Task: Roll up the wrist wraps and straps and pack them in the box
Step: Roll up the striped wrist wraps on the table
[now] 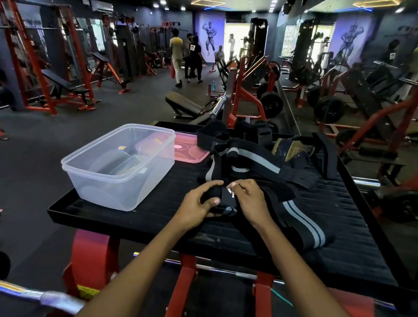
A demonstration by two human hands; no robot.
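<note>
nearest the camera a chrome barbell (22,291) crosses the bottom of the view, and both forearms reach over it to a black ribbed platform (357,224) on red legs. the left hand (196,204) and right hand (249,201) meet over one wrist wrap (226,198), fingers of both curled round a small tight roll of it, the left thumb pressed on the roll's face. the loose tail of this wrap, black with grey stripes, trails off to the right across the platform toward its near right corner.

by my reading the step in hand is rolling the first wrap; nothing shows inside the box yet. the next move calls for winding the striped tail evenly onto the roll while both hands keep it tight, then carrying it left to the box.

just left of the hands stands the clear plastic box (117,168), open, on the platform's left edge. its pink lid (190,149) lies flat behind it. beyond the hands a tangled pile of wraps and straps (266,157) waits, bands crossing one another, so each will need pulling free. the tail lies partly under that heap, which may drag on it.

farther off are red gym machines (40,52) and people (186,55) standing on the floor.
</note>
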